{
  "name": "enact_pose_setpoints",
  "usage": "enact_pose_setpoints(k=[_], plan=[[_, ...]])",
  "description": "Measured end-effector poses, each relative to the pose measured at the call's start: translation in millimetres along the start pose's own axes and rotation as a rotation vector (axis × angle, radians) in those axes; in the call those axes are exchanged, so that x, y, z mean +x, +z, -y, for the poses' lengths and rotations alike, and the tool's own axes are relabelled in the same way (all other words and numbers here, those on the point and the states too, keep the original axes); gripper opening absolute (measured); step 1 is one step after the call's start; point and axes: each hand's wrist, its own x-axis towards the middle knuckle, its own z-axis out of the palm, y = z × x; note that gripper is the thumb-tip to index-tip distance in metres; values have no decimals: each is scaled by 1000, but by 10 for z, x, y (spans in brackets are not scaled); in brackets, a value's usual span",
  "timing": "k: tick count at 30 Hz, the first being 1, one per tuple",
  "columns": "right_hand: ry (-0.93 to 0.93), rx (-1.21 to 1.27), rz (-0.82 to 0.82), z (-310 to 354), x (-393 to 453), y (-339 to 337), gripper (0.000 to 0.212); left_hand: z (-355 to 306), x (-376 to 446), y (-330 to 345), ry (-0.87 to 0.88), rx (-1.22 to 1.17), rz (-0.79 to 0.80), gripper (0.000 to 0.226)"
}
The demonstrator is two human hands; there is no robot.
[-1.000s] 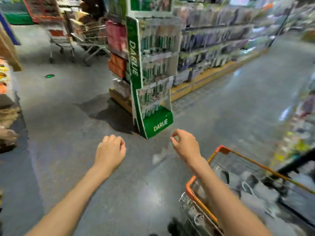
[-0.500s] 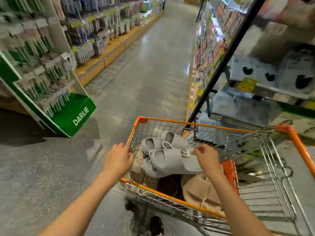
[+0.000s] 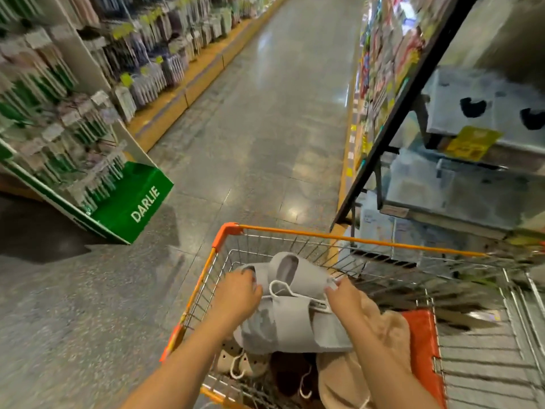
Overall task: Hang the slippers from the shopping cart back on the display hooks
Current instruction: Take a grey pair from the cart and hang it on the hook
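A shop aisle runs ahead over a grey speckled tile floor (image 3: 265, 137) that catches pale glints of ceiling light. Off to the left stands a green and white cardboard display stand (image 3: 129, 202) lettered DARLIE, hung with blurred packets. Behind it a long shelving run (image 3: 165, 57) on a yellow plinth lines the aisle. To the right a black-framed rack (image 3: 413, 93) leans across view, with a yellow price tag (image 3: 472, 143) on its shelf edge.

Both forearms are bare from the bottom of the view up to the wrists, with no sleeve showing. The left hand (image 3: 237, 296) and right hand (image 3: 349, 302) are gloveless. The fingers (image 3: 331, 286) have short nails.
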Motion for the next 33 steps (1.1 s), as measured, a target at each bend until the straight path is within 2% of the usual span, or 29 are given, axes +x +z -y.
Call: enact_pose_setpoints(k=[2,4,9,12,13,16,18,20,22,25,27,33], plan=[[65,-98,82,-5,180,22,42,-92,179,129,-17,18,61,42],[91,-171,138,-17,296,53,46,-200,320,240,-41,35,121,48],[4,-213,218,28,399,86,36,-396,492,389,-97,41,254,36],[-57,-370,246,-19,417,119,27,-394,540,417,-221,-106,230,29],[-56,-358,243,-36,402,113,22,-382,550,391,-253,-138,211,29],[-45,-283,265,-80,437,168,32,-388,516,254,-272,-144,228,33],[-26,-191,335,-43,405,222,27,-414,447,103,-259,-157,210,31],[32,-48,445,-10,367,288,13,-455,337,-107,-235,-151,181,28],[89,119,627,53,291,328,18,-495,191,-378,-203,-136,136,28],[108,160,936,308,74,387,10,-512,-43,-873,-157,-95,0,29],[7,218,1018,564,-64,475,12,-469,-233,-1226,-144,-82,-108,34],[-344,526,1104,1662,-1039,739,22,26,-997,-2189,-209,-46,-468,36]])
